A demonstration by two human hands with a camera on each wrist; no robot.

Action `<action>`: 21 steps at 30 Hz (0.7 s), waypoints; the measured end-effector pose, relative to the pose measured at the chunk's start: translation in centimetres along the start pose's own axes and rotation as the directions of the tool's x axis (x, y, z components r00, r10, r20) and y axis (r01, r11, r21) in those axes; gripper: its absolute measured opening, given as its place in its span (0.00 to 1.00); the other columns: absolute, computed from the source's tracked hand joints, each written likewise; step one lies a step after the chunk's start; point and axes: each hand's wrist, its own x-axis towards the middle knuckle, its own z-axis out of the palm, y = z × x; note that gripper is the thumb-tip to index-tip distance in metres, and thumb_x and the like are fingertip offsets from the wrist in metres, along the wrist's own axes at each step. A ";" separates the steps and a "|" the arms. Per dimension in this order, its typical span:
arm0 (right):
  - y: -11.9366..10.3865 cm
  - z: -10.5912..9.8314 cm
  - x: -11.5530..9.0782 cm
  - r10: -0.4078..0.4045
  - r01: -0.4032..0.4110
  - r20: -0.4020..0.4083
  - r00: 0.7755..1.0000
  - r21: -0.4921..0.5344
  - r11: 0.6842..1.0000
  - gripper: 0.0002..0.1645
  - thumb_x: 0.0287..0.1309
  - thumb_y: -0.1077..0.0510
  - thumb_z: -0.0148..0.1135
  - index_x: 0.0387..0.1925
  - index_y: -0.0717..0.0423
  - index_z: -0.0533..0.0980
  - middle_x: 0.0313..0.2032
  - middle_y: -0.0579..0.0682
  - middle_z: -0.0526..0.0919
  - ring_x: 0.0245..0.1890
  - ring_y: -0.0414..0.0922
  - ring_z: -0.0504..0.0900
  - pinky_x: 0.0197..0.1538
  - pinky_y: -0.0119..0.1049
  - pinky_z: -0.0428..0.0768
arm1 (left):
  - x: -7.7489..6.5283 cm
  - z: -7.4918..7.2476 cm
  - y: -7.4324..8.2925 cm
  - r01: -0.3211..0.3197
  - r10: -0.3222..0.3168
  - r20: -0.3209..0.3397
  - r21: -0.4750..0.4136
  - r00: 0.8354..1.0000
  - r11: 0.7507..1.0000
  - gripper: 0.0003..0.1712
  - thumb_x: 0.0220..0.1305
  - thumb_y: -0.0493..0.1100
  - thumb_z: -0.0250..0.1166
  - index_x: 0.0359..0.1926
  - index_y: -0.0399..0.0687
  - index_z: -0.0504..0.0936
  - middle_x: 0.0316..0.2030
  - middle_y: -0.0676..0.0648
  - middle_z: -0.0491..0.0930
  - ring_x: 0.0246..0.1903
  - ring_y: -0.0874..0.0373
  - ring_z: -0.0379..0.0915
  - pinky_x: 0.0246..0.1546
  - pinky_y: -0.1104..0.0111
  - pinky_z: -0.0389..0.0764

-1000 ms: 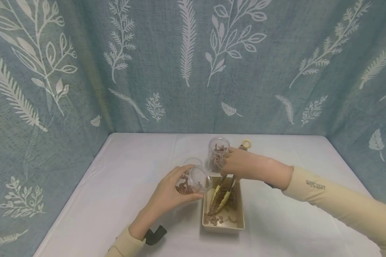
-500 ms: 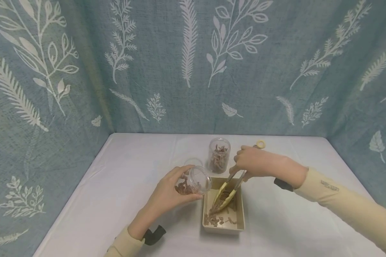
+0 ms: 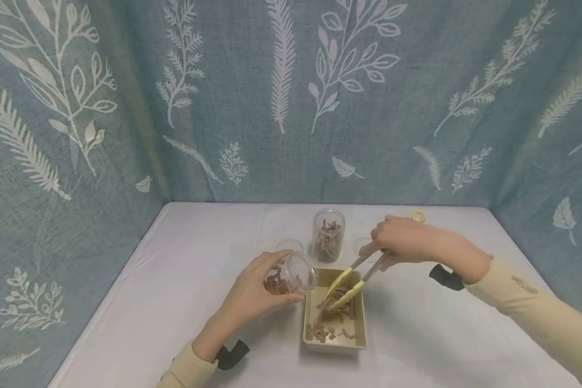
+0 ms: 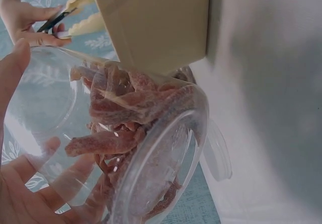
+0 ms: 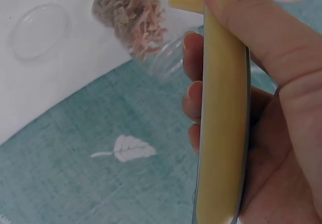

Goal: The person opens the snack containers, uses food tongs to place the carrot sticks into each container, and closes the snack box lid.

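Observation:
My left hand (image 3: pixel 252 291) grips a clear plastic jar (image 3: pixel 291 272), tipped sideways with its mouth toward a tan box (image 3: pixel 332 349). Reddish-brown dried meat strips (image 4: pixel 110 143) lie inside that jar in the left wrist view. My right hand (image 3: pixel 402 240) holds yellow-tipped tongs (image 3: pixel 354 292) slanting down into the box. The tips are apart, among brown strips; whether they pinch any cannot be told. Loose pieces (image 3: pixel 320 333) lie at the box's near end. Up close, the right wrist view shows fingers and thumb around the yellow tong handle (image 5: pixel 224 118).
Behind the box stands a second clear jar (image 3: pixel 328 237), upright and partly filled with strips. Two clear round lids lie on the white table, one lid (image 3: pixel 290 247) left of that jar and another lid (image 3: pixel 364 248) to its right. A patterned blue curtain (image 3: pixel 252 97) surrounds the table.
My right hand has moved right, away from in front of the upright jar, swinging the tongs to a flatter slant. Their tips shifted slightly back in the box. The left hand and its jar stay put.

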 end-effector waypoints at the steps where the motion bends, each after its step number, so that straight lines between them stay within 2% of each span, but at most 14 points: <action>1: 0.1 0.0 -0.2 0.008 -0.008 -0.004 1.000 0.016 1.000 0.22 0.37 0.45 0.71 0.41 0.38 0.80 0.18 0.36 0.67 0.20 0.35 0.64 0.31 0.32 0.68 | 0.0 0.0 0.0 -0.003 0.003 0.000 0.005 1.000 1.000 0.50 0.34 0.70 0.71 0.62 0.69 0.66 0.50 0.52 0.75 0.51 0.55 0.72 0.53 0.50 0.74; 8: 0.7 -0.5 -1.5 0.042 -0.038 -0.035 0.998 0.101 0.994 0.25 0.38 0.49 0.72 0.45 0.43 0.82 0.19 0.36 0.69 0.20 0.33 0.64 0.28 0.29 0.67 | 0.1 0.1 -0.2 0.006 -0.006 0.003 0.047 1.000 0.999 0.50 0.33 0.69 0.72 0.63 0.69 0.66 0.50 0.52 0.75 0.50 0.53 0.72 0.50 0.48 0.75; 14: 1.2 -1.2 -2.6 0.093 -0.089 -0.023 0.995 0.141 0.986 0.26 0.41 0.50 0.72 0.47 0.45 0.81 0.21 0.35 0.72 0.20 0.30 0.65 0.26 0.24 0.69 | 0.1 0.1 -0.2 0.019 -0.020 0.011 0.059 1.000 0.998 0.51 0.32 0.68 0.73 0.62 0.68 0.67 0.49 0.52 0.75 0.50 0.52 0.71 0.50 0.48 0.75; 17: 1.4 -1.7 -3.2 0.128 -0.124 -0.011 0.992 0.179 0.976 0.26 0.43 0.51 0.72 0.49 0.46 0.80 0.23 0.35 0.73 0.21 0.28 0.66 0.25 0.24 0.70 | 0.1 0.1 -0.2 0.013 -0.014 0.010 0.059 1.000 0.998 0.51 0.32 0.68 0.73 0.62 0.68 0.67 0.49 0.52 0.75 0.50 0.52 0.71 0.49 0.48 0.75; 21: 1.5 -2.2 -3.8 0.148 -0.137 -0.033 0.989 0.219 0.966 0.26 0.43 0.52 0.71 0.49 0.47 0.79 0.24 0.35 0.74 0.21 0.28 0.66 0.25 0.23 0.71 | 0.1 0.3 -0.1 -0.002 0.001 0.009 0.059 1.000 0.998 0.51 0.31 0.68 0.73 0.62 0.68 0.67 0.48 0.52 0.75 0.48 0.55 0.72 0.48 0.51 0.77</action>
